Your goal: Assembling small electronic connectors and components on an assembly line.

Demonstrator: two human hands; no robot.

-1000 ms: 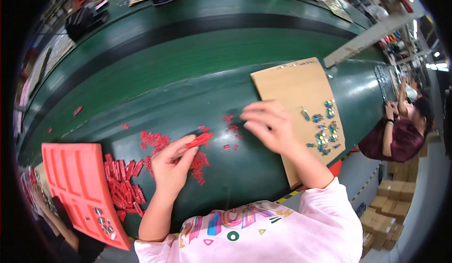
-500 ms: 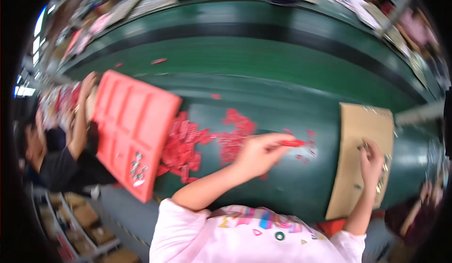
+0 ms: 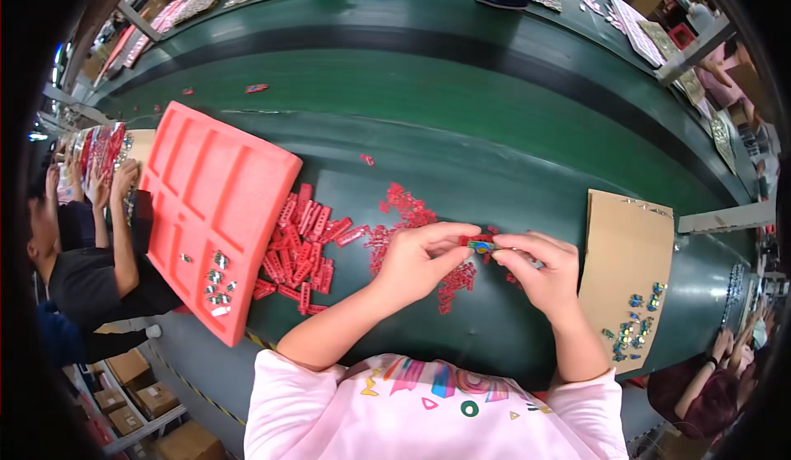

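Both hands meet over the middle of the green tabletop (image 3: 494,122). The left hand (image 3: 416,258) and the right hand (image 3: 544,270) each pinch one end of a small red piece (image 3: 478,243) between thumb and fingers, holding it just above the surface; a bit of blue-green metal shows at its centre. Beneath and to the left of the hands lies a scatter of loose red pieces (image 3: 309,246), thickest beside a red moulded tray (image 3: 218,188) that rests at the near left edge with a few small metal parts (image 3: 216,283) in its near pockets. To the right, a brown cardboard sheet (image 3: 626,254) carries a cluster of small blue-green metal parts (image 3: 634,324) near its near end. Another person's forearms (image 3: 124,213) reach in at the far left.
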